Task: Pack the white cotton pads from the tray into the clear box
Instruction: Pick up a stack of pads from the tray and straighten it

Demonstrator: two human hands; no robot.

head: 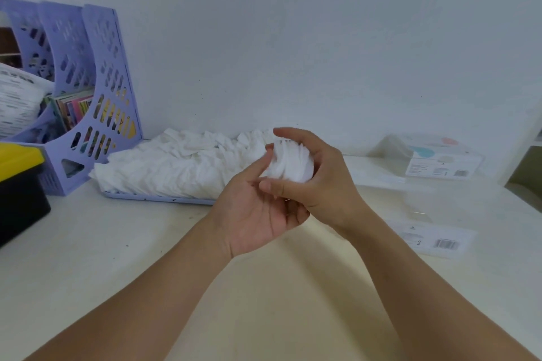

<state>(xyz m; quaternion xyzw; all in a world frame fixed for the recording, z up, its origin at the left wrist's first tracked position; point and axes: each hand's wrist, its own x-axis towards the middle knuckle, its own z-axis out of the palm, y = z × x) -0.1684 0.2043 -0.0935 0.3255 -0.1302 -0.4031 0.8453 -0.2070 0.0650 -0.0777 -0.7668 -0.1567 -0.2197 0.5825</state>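
Our hands meet above the worktop (117, 258): right hand (316, 182) grips a stack (290, 163) of pads, left hand (258, 214) relaxed, fingertips squaring it. Tray (158, 199) remains heaped; box (425, 160) at far right, contents unclear, so we judge most packing remains.

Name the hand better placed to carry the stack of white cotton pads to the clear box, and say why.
Right hand: it already grips the stack of white round cotton pads, and the clear plastic box sits on its side. The left hand only steadies them.

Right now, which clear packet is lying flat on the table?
The clear packet nearest the person, by the right forearm, lies flat with its barcode label up. The clear box farther back by the wall stands taller.
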